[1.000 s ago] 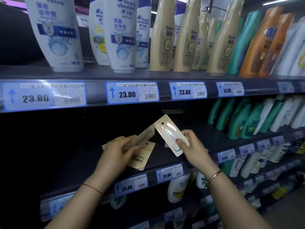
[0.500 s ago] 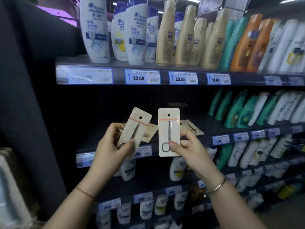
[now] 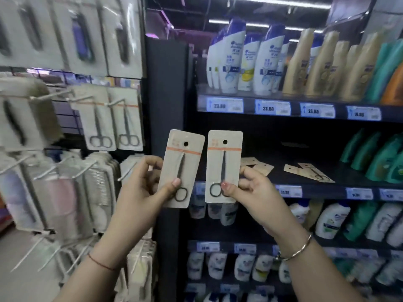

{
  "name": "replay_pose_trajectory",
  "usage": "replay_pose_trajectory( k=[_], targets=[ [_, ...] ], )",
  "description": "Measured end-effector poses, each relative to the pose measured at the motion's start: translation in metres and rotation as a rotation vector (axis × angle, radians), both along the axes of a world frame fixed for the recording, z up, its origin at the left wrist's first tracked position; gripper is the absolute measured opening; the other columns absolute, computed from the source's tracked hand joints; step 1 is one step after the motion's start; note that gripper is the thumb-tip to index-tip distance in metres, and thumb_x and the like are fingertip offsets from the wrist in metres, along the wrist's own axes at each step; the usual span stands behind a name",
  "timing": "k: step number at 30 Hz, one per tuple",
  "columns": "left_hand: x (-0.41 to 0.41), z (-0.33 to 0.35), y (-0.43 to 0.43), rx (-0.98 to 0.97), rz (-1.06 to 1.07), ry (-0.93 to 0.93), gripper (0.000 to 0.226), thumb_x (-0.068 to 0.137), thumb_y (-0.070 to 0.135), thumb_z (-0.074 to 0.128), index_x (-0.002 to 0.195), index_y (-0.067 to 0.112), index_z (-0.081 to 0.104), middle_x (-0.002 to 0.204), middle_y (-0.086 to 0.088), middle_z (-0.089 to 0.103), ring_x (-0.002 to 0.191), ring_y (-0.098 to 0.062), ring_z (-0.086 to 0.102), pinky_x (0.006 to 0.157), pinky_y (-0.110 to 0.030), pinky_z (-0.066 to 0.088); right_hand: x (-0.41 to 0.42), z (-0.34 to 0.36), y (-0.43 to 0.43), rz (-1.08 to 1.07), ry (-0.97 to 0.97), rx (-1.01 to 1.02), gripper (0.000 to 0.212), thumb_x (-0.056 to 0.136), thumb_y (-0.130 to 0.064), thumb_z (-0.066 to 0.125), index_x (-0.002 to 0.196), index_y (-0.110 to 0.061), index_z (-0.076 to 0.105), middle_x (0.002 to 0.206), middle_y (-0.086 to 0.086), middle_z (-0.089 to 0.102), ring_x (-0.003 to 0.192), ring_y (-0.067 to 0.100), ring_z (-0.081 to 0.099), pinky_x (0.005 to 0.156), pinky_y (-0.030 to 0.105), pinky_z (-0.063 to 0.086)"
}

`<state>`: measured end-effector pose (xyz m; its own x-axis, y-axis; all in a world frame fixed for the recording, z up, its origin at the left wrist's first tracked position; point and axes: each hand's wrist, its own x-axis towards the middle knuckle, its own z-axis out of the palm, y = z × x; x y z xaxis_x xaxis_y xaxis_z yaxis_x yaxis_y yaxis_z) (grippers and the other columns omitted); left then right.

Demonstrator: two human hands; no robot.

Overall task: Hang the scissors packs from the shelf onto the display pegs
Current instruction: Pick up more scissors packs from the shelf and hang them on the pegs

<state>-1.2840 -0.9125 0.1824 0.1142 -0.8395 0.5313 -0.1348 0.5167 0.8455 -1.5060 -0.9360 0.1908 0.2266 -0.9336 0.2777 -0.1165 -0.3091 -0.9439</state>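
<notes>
The left hand (image 3: 139, 188) is pinching one scissors pack (image 3: 182, 168) upright, fingers closed on its lower edge, while the right hand (image 3: 250, 192) is gripping a second scissors pack (image 3: 223, 166) just beside it. More packs (image 3: 309, 171) are lying flat on the dark shelf (image 3: 305, 186) behind. To the left, display pegs (image 3: 80, 99) are carrying hanging scissors packs (image 3: 113, 120).

1. The display pegs (image 3: 85, 99) fill the left of the frame, with hung scissors packs (image 3: 113, 120) on them at centre left.
2. The shelf (image 3: 305, 182) runs across the right, with loose packs (image 3: 309, 171) lying on it.
3. At frame centre, the left hand (image 3: 141, 188) and right hand (image 3: 250, 192) each hold one pack upright, side by side.
4. Bottles (image 3: 261, 62) stand on the shelf above.
</notes>
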Motion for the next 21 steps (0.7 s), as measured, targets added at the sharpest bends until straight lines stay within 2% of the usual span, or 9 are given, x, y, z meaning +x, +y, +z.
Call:
replay_pose_trajectory(
  k=[1,4,9,14,18,21],
  targets=[
    [0.014,0.004,0.003,-0.014,-0.013,0.007,0.027,0.075,0.019,0.071,0.086,0.038,0.055,0.088,-0.009,0.075,0.070,-0.019,0.066,0.068,-0.044,0.056,0.015,0.003,0.000,0.010,-0.002,-0.012,0.017,0.088,-0.014,0.067,0.102,-0.023,0.066,0.091,-0.002,0.079,0.085,0.011,0.074,0.084,0.029,0.058],
    [0.058,0.013,0.010,-0.078,0.011,0.027,0.035,0.076,0.017,0.076,0.087,0.044,0.058,0.088,0.002,0.076,0.069,-0.011,0.068,0.062,-0.025,0.057,0.060,0.011,-0.002,0.038,-0.014,-0.046,0.016,0.088,-0.014,0.067,0.101,-0.024,0.067,0.093,-0.002,0.079,0.087,0.014,0.074,0.085,0.032,0.057],
    [0.120,0.028,0.005,-0.124,0.064,0.106,0.026,0.073,0.014,0.065,0.093,0.023,0.051,0.084,0.011,0.076,0.066,-0.003,0.069,0.058,-0.017,0.056,0.124,0.021,-0.008,0.086,-0.031,-0.097,0.016,0.088,-0.011,0.066,0.099,-0.022,0.068,0.091,0.000,0.079,0.084,0.013,0.073,0.083,0.029,0.058],
    [0.157,0.042,-0.005,-0.131,0.058,0.112,0.026,0.076,0.017,0.065,0.095,0.026,0.052,0.089,0.008,0.076,0.072,-0.010,0.072,0.065,-0.023,0.060,0.165,0.030,-0.013,0.122,-0.063,-0.130,0.013,0.088,-0.009,0.066,0.096,-0.019,0.066,0.084,-0.003,0.078,0.073,0.004,0.071,0.059,0.015,0.051],
    [0.168,0.044,-0.020,-0.150,0.045,0.120,0.027,0.082,0.005,0.064,0.096,0.025,0.052,0.081,0.008,0.076,0.066,-0.007,0.068,0.064,-0.021,0.058,0.183,0.033,-0.017,0.121,-0.078,-0.142,0.014,0.088,-0.012,0.067,0.100,-0.019,0.067,0.084,-0.004,0.078,0.073,0.004,0.072,0.061,0.013,0.051],
    [0.172,0.042,-0.029,-0.143,0.006,0.143,0.024,0.078,0.013,0.066,0.094,0.026,0.053,0.078,0.002,0.075,0.063,-0.009,0.067,0.061,-0.019,0.057,0.191,0.033,-0.021,0.107,-0.079,-0.149,0.013,0.087,-0.013,0.067,0.098,-0.020,0.067,0.081,-0.004,0.078,0.073,0.004,0.071,0.062,0.014,0.051]
  ],
)
